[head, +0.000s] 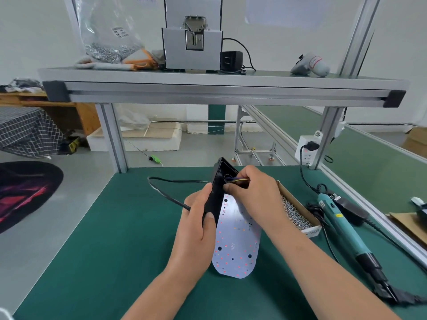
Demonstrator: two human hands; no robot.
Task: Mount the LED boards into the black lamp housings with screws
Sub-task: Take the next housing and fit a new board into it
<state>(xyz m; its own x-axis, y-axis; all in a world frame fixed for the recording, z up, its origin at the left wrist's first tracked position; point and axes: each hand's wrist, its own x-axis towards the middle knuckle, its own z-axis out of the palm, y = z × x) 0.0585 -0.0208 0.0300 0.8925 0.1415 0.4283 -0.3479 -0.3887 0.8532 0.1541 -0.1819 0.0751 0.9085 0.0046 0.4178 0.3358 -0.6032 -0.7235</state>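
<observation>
1. Green mat [104, 250] under an alu shelf [219, 85].
2. Left hand [196, 227] grips housing [216, 192], held on edge over mat centre.
3. Right hand [251, 192] pinches wires [235, 180] at housing's opening.
4. LED board [235, 245] outside housing, just beside it, lower end on mat.
5. Screw box [298, 213] and screwdriver [342, 225] lie to the right.

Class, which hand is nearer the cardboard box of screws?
Right. The right hand, pinching wires, is just beside the box; the left hand grips the black housing farther left.

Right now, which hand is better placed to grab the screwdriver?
Likely the right hand, now pinching wires: the screwdriver lies on its side of the mat, beside the screw box, while the left hand grips the black housing.
</observation>
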